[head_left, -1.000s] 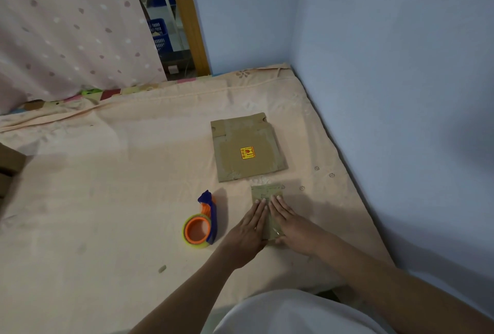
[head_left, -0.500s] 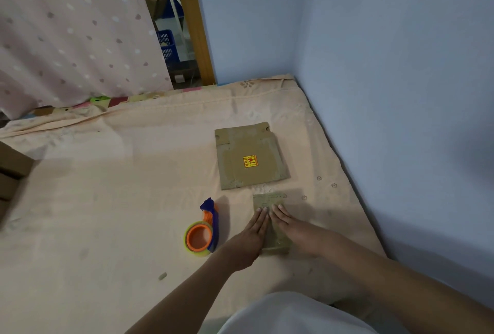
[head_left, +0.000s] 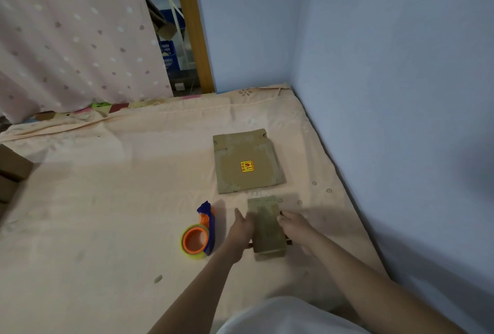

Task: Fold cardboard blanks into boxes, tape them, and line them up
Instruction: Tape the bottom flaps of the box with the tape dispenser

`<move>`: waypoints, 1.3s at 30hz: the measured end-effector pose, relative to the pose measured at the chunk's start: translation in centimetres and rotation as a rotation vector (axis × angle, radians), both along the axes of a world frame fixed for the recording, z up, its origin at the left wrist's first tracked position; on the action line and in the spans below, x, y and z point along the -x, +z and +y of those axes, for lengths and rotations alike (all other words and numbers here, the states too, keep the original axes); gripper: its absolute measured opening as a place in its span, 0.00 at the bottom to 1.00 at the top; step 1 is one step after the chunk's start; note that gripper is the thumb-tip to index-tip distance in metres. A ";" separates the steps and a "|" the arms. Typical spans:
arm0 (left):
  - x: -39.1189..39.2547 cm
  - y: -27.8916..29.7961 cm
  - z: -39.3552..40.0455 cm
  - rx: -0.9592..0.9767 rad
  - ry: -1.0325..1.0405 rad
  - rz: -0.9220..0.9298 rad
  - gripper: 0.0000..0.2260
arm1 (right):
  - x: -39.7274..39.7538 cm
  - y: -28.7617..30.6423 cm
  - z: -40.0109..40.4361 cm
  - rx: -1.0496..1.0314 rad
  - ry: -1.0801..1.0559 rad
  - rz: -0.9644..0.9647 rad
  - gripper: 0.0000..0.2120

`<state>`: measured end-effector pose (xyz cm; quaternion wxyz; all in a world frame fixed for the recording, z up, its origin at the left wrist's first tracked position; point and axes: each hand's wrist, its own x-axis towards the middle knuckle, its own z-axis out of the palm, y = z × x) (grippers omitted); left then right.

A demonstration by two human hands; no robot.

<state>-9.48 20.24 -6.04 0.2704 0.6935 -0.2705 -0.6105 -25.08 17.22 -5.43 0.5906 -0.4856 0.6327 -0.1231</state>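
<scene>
- Small cardboard box (head_left: 267, 228), lower centre of the frame, sits on the peach bedsheet (head_left: 107, 200); narrow, long axis running away from the person, tape sheen on its top.
- Left hand (head_left: 240, 229) is against the box's left side, fingers fairly straight and pointing up-frame, palm turned toward the cardboard; touching it, though whether the thumb wraps under I cannot tell.
- Right hand (head_left: 296, 226) is at the box's right side, fingers bent at the edge near the far end; it seems to hold the side, but blur hides the exact grip.
- Flat cardboard blank (head_left: 248, 161) lies just above the box in the frame, near it but apart, with a yellow-and-red sticker (head_left: 247, 166) at its middle.
- Tape dispenser (head_left: 199, 234), orange core with blue handle, stands just left of the left hand, not touched.
- Brown cardboard boxes (head_left: 12, 173) at the left edge, partly cut off.
- Blue wall (head_left: 387, 93) fills the right; dotted pink curtain (head_left: 66, 26) hangs upper left.
- Tiny scrap (head_left: 158, 278) on the sheet, lower left of centre.
</scene>
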 end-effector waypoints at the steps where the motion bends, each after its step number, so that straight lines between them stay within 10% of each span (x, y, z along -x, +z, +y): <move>1: -0.1 0.6 -0.2 -0.030 0.012 0.028 0.26 | -0.3 0.5 0.0 -0.036 -0.016 -0.017 0.18; 12: -2.8 2.2 -1.5 0.165 0.356 0.128 0.20 | 0.4 1.8 -1.8 -0.042 -0.477 -0.333 0.16; 22: -0.9 -0.5 0.5 -0.069 -0.097 -0.008 0.24 | 1.8 -1.1 0.7 -0.204 -0.226 -0.113 0.30; 32: -0.7 -2.8 0.9 0.031 -0.158 -0.249 0.33 | -0.5 -1.2 2.0 0.081 0.040 0.216 0.24; 39: -2.1 -1.7 1.5 0.046 -0.174 -0.059 0.14 | -0.8 -1.3 1.4 0.116 0.143 0.291 0.17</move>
